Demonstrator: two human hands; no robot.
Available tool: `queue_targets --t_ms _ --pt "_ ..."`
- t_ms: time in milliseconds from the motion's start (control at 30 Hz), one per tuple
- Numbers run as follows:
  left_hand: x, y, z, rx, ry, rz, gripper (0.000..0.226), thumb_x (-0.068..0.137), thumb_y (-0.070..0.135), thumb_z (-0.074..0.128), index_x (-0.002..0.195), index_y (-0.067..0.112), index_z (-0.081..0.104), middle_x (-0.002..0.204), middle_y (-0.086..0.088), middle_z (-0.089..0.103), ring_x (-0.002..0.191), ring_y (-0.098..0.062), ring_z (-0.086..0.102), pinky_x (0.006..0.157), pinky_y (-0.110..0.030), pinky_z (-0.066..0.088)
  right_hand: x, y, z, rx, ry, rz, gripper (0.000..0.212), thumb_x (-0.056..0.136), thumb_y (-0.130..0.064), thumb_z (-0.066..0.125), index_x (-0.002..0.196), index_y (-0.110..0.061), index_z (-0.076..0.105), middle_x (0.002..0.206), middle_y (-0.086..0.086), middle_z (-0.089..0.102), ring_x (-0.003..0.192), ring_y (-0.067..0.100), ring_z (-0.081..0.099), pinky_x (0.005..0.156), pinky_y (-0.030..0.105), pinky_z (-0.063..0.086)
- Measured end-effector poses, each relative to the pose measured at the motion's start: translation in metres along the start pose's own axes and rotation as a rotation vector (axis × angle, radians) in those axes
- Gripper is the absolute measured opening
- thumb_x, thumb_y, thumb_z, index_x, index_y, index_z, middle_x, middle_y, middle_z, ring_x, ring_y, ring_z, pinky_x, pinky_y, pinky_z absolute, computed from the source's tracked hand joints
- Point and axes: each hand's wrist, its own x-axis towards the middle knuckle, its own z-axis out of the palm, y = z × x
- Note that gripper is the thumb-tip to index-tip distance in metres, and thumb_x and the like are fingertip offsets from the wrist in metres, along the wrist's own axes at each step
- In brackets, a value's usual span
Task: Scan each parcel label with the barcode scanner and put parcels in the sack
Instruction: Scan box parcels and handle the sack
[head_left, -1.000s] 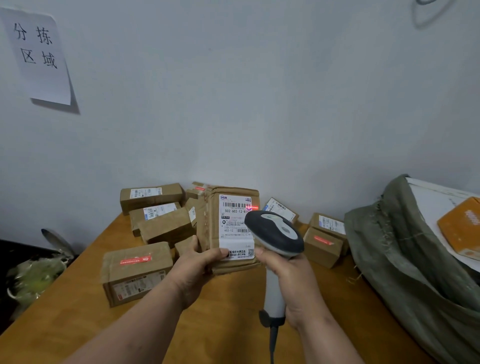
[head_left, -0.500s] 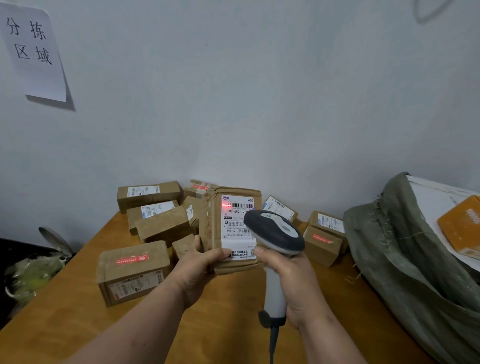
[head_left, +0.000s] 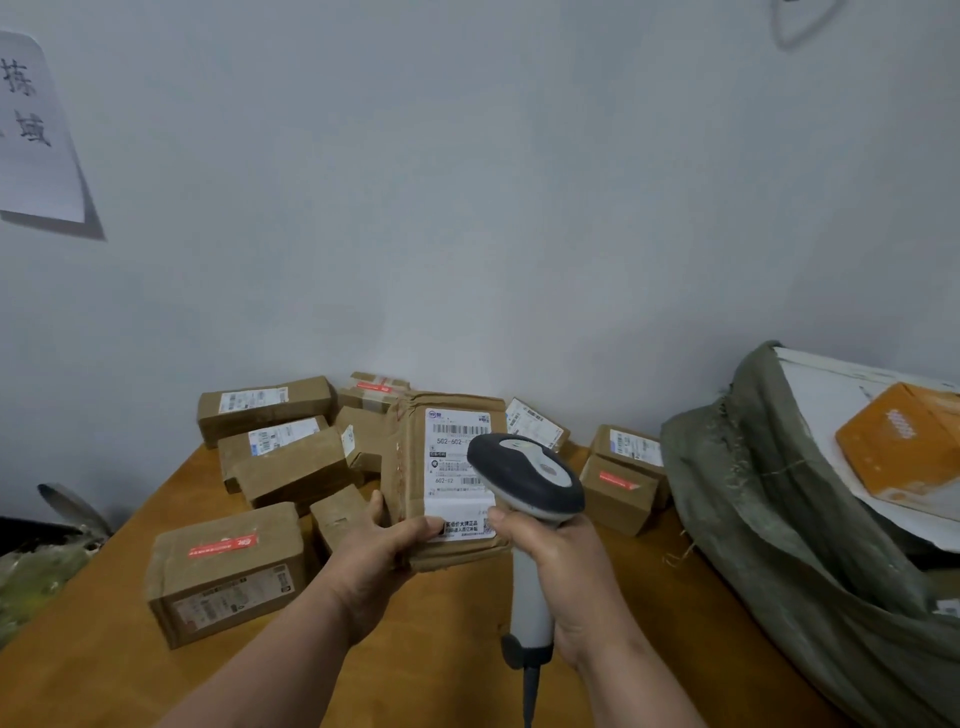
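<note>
Since half a second ago, the red scan line is gone from the label, and your view has turned a little to the right, so the paper sign (head_left: 36, 130) on the wall is now partly cut by the left edge. Your hands stay almost in the same place.

Your left hand (head_left: 374, 561) holds the brown parcel (head_left: 449, 478) upright above the table (head_left: 93, 675); the grip is closed on its lower left corner, with the thumb on the front face beside the white label (head_left: 457, 457). Your right hand (head_left: 566, 577) has its grip closed around the pale handle of the barcode scanner (head_left: 524, 483). The dark head of the scanner is just in front of the label and covers its right middle part. A cable goes down from the handle out of view.

Behind the parcel, other brown parcels lie in a group against the wall (head_left: 467, 208). One bigger box with red tape (head_left: 226, 571) lies alone at the left, near your left forearm. Two small boxes (head_left: 623, 478) are stacked at the right of the scanner. The green sack (head_left: 779, 519) stands at the right edge of the table with its mouth open, and an orange box (head_left: 904, 441) lies inside on something white.
</note>
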Motion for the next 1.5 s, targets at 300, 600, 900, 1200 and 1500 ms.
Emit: queue_targets --t_ms 300,600,900,1200,1500 --pt "0.028 -0.004 0.059 0.028 0.001 0.024 0.087 0.065 0.025 0.079 0.144 0.020 0.041 0.122 -0.007 0.065 0.109 -0.028 0.061 0.078 -0.035 0.052 -0.002 0.006 -0.059 0.054 0.261 0.040 0.021 0.082 -0.015 0.078 0.097 -0.028 0.070 0.078 -0.022 0.074 0.077 -0.008 0.066 0.062 0.009 0.045" --pt "0.056 0.014 0.162 0.240 -0.231 0.149 0.076 0.063 0.038 0.081 0.133 0.029 0.053 0.120 -0.001 0.068 0.106 -0.024 0.066 0.091 -0.044 0.055 -0.023 0.003 -0.122 0.136 0.641 0.115 0.027 0.080 -0.022 0.080 0.101 -0.026 0.065 0.100 -0.004 0.068 0.094 0.012 0.062 0.079 0.026 0.049" --pt "0.058 0.026 0.294 0.481 -0.394 0.484 0.071 0.072 0.037 0.083 0.133 0.032 0.048 0.129 0.010 0.061 0.114 -0.014 0.063 0.086 -0.033 0.058 -0.046 -0.004 -0.217 0.150 0.966 -0.038 0.025 0.082 -0.015 0.077 0.105 -0.018 0.068 0.096 0.000 0.069 0.092 0.017 0.063 0.079 0.033 0.049" --pt "0.132 0.056 0.452 0.791 -0.025 0.784 0.082 0.049 0.058 0.085 0.115 0.024 0.049 0.120 0.003 0.057 0.110 -0.019 0.059 0.086 -0.041 0.058 -0.021 -0.063 -0.358 0.119 0.944 -0.110 0.018 0.081 -0.013 0.076 0.071 -0.005 0.065 0.072 0.006 0.060 0.075 0.022 0.058 0.072 0.038 0.042" --pt "0.204 0.044 0.553 1.379 -0.196 0.638 0.085 0.081 0.047 0.074 0.151 0.019 0.035 0.160 -0.004 0.022 0.149 -0.029 0.015 0.118 -0.047 0.028 0.024 -0.063 -0.437 0.168 0.808 -0.060 0.009 0.080 -0.016 0.078 0.088 -0.013 0.075 0.079 0.001 0.070 0.086 0.021 0.066 0.075 0.034 0.049"
